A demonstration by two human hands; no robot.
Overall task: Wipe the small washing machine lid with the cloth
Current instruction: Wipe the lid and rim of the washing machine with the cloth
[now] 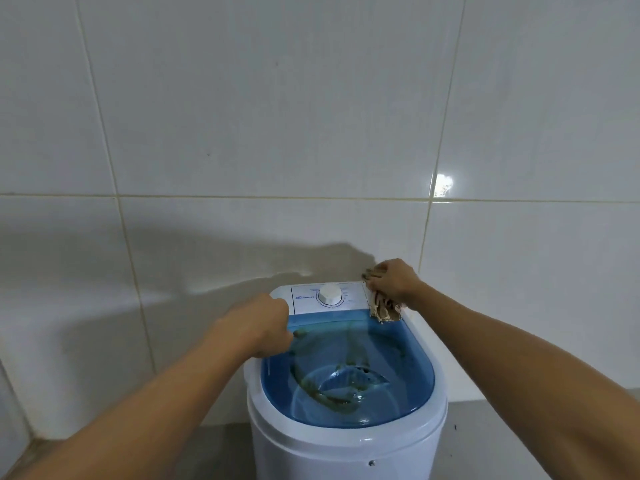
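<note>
- Wiping along the back of the small washing machine, you press the cloth onto the far right corner of its top, where the white control panel meets the blue lid.
- Your right hand is curled closed around the bunched cloth, its frayed end hanging just onto the lid's back edge, right of the dial.
- Your left hand is closed loosely at the lid's back left corner, left of the dial, fingers tucked at the rim; whether it grips the edge or only rests there cannot be told.
- The step in hand looks like the start of the wipe: the cloth sits at one corner and most of the blue lid lies uncovered in front of it.
- The next move seems to call for drawing the cloth from that corner forward and leftward across the lid, with the left hand steadying the machine against the tiled wall behind.
</note>
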